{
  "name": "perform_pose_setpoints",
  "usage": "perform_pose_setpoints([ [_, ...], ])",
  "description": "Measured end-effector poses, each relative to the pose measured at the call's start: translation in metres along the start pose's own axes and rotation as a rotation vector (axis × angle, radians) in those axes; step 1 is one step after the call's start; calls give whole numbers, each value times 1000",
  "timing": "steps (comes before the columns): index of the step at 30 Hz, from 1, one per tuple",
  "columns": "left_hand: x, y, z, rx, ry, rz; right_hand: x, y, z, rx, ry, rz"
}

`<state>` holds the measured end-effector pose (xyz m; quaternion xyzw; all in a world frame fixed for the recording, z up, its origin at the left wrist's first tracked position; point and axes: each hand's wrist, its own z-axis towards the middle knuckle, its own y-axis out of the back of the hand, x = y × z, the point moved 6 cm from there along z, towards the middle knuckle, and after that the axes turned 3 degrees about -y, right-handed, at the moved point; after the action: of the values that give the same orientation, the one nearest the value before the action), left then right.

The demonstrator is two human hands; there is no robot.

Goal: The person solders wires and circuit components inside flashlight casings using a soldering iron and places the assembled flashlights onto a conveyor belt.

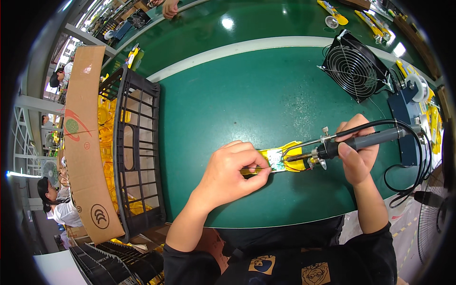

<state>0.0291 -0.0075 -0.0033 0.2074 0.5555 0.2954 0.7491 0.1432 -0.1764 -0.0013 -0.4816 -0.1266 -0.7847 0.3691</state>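
Observation:
On the green bench lies a yellow plastic housing (293,148) with a small pale circuit board (275,159) set in it. My left hand (233,167) is closed at its left end, thumb and forefinger pinching a thin wire at the board's edge. Part of the housing is hidden under those fingers. My right hand (359,151) grips a soldering iron (330,149) with a black and grey handle and a thin metal solder-feed tube clamped alongside. The iron's tip points left, over the board; whether it touches cannot be told.
A black crate (138,156) of yellow housings stands left, with a cardboard flap (81,142) along it. At the far right are a black fan (354,66), a blue box-shaped unit (403,128), a solder reel (418,88) and looped black cable (393,176). A co-worker's hand (170,8) shows beyond.

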Motion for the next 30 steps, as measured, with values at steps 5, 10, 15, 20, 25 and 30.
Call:
perform_pose_setpoints([
  [5, 3, -2, -1, -28, 45, -6, -3, -3, -4, 140, 65, -45],
  [10, 5, -4, -2, -36, 47, -10, -2, -9, -5, 211, 88, -129],
  [15, 6, -5, -1, -53, 51, -6, -2, -11, -5, 207, 87, -150],
  [20, 6, -5, -1, -53, 46, -6, -1, -11, -3, 196, 109, -181],
  [25, 6, -5, -1, -52, 55, 6, 0, -14, -2, 170, 134, -204],
  [30, 6, -5, -1, -53, 52, 6, 0, -14, -1, 193, 127, -223],
])
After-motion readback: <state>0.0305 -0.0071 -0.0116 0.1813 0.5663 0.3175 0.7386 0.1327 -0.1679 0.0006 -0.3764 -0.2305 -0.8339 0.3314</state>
